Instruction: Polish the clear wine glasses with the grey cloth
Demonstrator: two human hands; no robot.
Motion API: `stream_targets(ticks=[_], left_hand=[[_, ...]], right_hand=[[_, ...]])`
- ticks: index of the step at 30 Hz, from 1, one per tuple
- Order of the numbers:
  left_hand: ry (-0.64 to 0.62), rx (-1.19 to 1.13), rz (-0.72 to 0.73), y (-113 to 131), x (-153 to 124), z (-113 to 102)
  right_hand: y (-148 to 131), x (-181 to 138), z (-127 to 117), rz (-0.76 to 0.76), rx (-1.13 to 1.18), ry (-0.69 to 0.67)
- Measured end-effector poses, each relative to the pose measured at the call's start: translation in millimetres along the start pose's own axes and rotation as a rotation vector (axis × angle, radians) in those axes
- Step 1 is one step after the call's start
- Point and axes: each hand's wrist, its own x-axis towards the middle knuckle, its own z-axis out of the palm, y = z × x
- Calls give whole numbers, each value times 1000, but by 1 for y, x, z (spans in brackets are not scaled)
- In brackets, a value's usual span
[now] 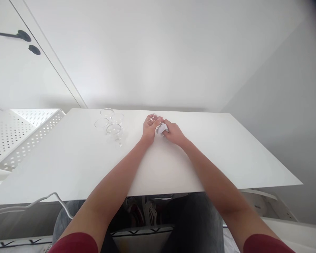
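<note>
A cable [55, 193] is curving beside the near edge of the table [168, 168]. Further in, just above the tabletop, the left hand [148, 128] is curling its fingers around a glass [154, 118], while the right hand [173, 131] is pinching a crumpled cloth [162, 128] close against it; exactly where the cloth is touching is too small to tell. Twisting or squeezing too hard could be snapping thin glass; a loose grip could be letting it slip. Leftward, four glasses [114, 129] are standing bunched, so a straying left elbow or wrist could be toppling one into the others.
</note>
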Motion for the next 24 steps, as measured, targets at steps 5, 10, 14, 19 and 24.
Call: stream_targets(ticks=[5, 10, 14, 19, 24], left_hand=[[-92, -14, -58, 5, -1, -1], [42, -13, -42, 4, 2, 1], [-10, -42, -75, 6, 0, 0], [-34, -54, -60, 7, 1, -1], [99, -30, -21, 2, 5, 0]], right_hand=[[-3, -1, 3, 193, 611, -482], [-2, 1, 8, 115, 240, -72], [-3, -2, 1, 218, 470, -336], [0, -1, -1, 209, 512, -337], [11, 7, 4, -144, -157, 16]])
